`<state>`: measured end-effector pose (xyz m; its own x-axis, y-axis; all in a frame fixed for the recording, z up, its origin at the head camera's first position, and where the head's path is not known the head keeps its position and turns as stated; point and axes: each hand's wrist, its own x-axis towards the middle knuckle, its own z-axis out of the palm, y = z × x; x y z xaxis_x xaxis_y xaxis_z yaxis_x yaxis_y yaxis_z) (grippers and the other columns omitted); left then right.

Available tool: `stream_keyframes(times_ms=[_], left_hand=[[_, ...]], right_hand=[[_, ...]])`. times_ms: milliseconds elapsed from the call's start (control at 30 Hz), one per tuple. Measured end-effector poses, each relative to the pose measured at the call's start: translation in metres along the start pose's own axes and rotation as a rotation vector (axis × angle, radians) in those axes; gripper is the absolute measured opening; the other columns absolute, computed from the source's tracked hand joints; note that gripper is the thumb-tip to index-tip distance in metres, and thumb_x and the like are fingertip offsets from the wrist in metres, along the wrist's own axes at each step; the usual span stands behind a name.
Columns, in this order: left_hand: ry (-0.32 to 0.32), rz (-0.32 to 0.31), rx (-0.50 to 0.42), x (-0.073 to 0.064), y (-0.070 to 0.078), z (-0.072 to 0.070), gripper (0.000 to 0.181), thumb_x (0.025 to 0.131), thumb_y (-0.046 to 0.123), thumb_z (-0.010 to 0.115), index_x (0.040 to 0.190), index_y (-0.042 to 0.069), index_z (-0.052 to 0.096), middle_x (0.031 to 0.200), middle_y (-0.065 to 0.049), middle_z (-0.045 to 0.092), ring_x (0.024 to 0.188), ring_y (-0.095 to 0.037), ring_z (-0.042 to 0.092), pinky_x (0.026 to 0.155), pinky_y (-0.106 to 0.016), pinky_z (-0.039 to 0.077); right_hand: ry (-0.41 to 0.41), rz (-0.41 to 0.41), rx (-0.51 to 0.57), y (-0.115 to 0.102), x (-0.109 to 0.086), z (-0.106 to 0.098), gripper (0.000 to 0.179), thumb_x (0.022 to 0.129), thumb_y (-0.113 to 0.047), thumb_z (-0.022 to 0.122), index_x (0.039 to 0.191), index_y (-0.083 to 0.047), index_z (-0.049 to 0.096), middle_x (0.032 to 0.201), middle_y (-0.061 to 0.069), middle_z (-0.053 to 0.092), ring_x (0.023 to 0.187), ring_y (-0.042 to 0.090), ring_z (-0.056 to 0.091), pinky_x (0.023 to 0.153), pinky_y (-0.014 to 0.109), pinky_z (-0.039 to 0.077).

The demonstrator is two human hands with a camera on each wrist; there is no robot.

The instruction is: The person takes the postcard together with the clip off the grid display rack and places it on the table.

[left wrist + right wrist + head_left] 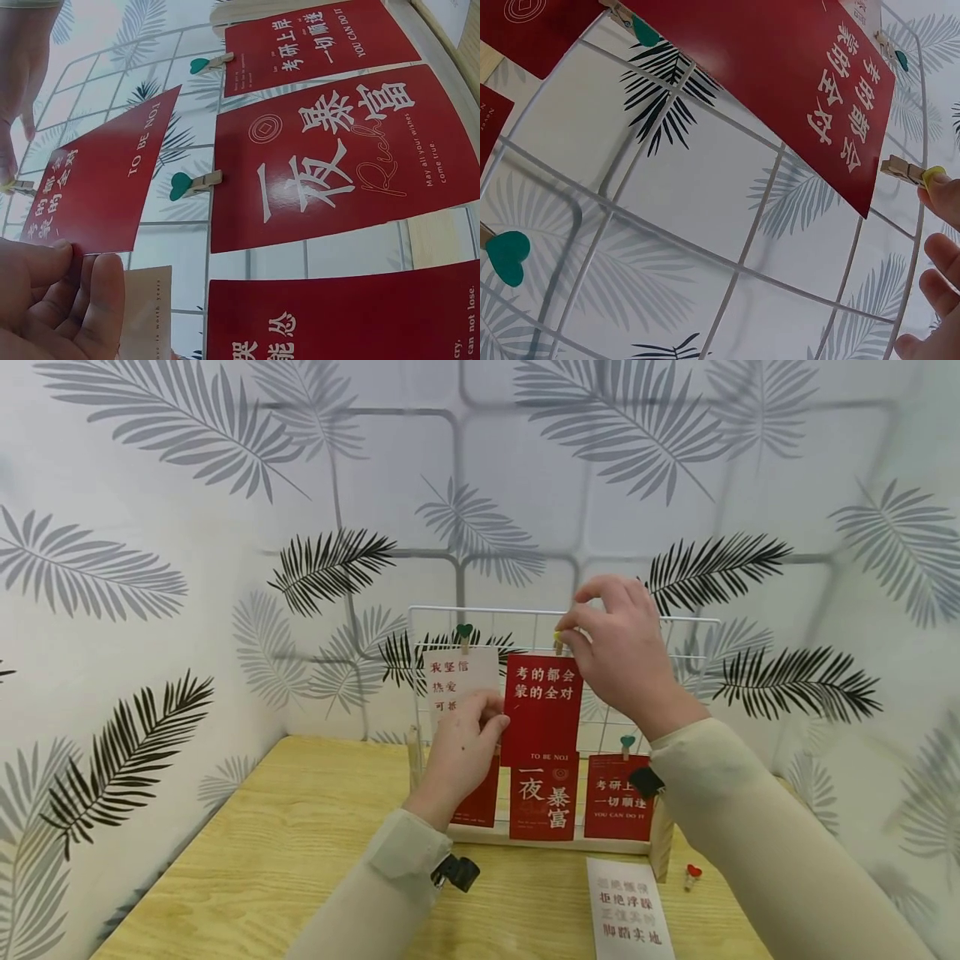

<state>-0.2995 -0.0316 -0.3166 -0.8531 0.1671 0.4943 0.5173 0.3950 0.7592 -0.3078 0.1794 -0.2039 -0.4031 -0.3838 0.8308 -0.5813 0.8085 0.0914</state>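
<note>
Right now, someone in pale sleeves has both hands up at a white wire rack point(525, 611) that stands on the tabletop point(225, 827) in a wooden base point(551, 847). The left hand point(467, 747) pinches a red card point(542, 718) by its side edge, thumb against fingers, and holds it before the upper part of the wires. "TO BE NO.1" runs along the card's bottom, which, seen from the head, overlaps the top of the middle red card point(542, 810) below. The right hand point(626, 647) has thumb and finger closed on a small wooden clip with a yellow heart point(901, 170), just beside the card's top edge; I can't tell whether the clip bites the card.

To the left hangs a pale card point(486, 675) under a green-heart clip point(464, 633), partly behind the left hand. Lower down, a left red card point(482, 802) and a right red card point(617, 814) flank the middle one. A loose printed card point(630, 906) lies flat in front of the base, and a red-heart clip point(692, 875) sits off to its right.
</note>
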Motion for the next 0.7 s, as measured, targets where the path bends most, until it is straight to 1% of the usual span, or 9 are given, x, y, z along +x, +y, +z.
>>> stream_keyframes(times_ms=[167,300,400,533,700], left_hand=[[-0.011,-0.014,-0.004,-0.003,0.000,0.000,0.017,0.103,0.013,0.060,0.119,0.009,0.063,0.092,0.000,0.063,0.071,-0.017,0.062,0.068,-0.031,0.055],[-0.014,-0.019,0.006,-0.007,0.002,-0.002,0.016,0.103,0.014,0.061,0.118,0.010,0.063,0.091,0.000,0.063,0.072,-0.017,0.062,0.069,-0.031,0.055],[-0.022,-0.028,0.018,-0.012,0.003,-0.002,0.015,0.103,0.014,0.061,0.117,0.010,0.063,0.090,0.000,0.062,0.072,-0.017,0.062,0.069,-0.033,0.055],[-0.042,-0.048,0.027,-0.020,0.000,-0.001,0.014,0.102,0.015,0.062,0.116,0.010,0.063,0.089,0.001,0.062,0.072,-0.016,0.062,0.069,-0.032,0.055],[-0.055,-0.041,0.018,-0.028,-0.004,0.000,0.011,0.102,0.013,0.062,0.113,0.011,0.064,0.085,0.000,0.062,0.070,-0.017,0.061,0.069,-0.033,0.054]], right_hand=[[0.017,-0.008,0.006,0.000,-0.004,-0.005,0.004,0.093,-0.012,0.074,0.093,-0.009,0.077,0.117,0.014,0.058,0.119,0.037,0.047,0.109,0.056,0.028],[0.029,-0.003,0.013,-0.002,-0.007,-0.010,0.006,0.093,-0.013,0.073,0.097,-0.010,0.077,0.119,0.014,0.058,0.122,0.038,0.045,0.110,0.055,0.028],[0.028,0.001,0.027,-0.005,-0.009,-0.013,0.008,0.094,-0.013,0.072,0.099,-0.010,0.077,0.120,0.014,0.058,0.125,0.037,0.044,0.112,0.054,0.026],[0.037,-0.002,0.054,-0.007,-0.016,-0.017,0.008,0.093,-0.011,0.073,0.099,-0.008,0.077,0.118,0.015,0.059,0.127,0.036,0.044,0.112,0.053,0.027],[0.041,0.015,0.075,-0.007,-0.026,-0.019,0.008,0.091,-0.008,0.073,0.098,-0.008,0.077,0.116,0.014,0.060,0.128,0.037,0.044,0.112,0.052,0.028]])
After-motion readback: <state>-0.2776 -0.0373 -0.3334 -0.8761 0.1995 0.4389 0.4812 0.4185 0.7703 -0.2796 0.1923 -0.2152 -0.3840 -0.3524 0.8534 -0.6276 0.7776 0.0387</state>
